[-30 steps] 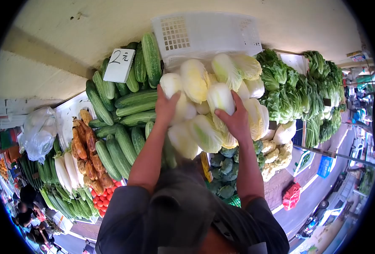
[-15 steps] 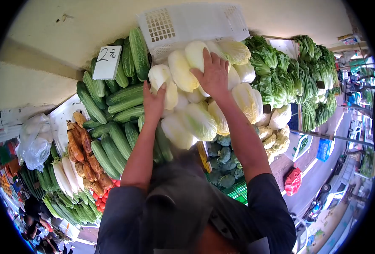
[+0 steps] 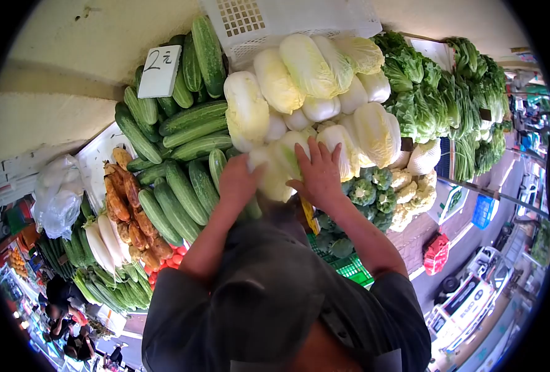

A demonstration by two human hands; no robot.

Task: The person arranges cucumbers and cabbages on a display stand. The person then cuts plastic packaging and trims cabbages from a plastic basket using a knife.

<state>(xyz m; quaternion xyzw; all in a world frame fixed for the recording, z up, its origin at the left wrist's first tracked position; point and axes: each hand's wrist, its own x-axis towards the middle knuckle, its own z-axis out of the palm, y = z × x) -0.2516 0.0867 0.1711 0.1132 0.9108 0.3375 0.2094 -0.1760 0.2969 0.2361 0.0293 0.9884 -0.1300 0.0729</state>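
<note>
Napa cabbage pile [image 3: 307,67] is stacked just before the white plastic crate's [image 3: 315,17] near edge; rear rows look laid, front seemingly unfinished. Ribs smooth, leaves crinkled, shapes oblong. Farthest from that edge, front cabbage [image 3: 274,175] is flanked: right hand [image 3: 318,175] grip spread, left hand [image 3: 240,180] blurred, can't tell.

Both hands [image 3: 319,177] on pale cabbages [image 3: 272,177]
</note>
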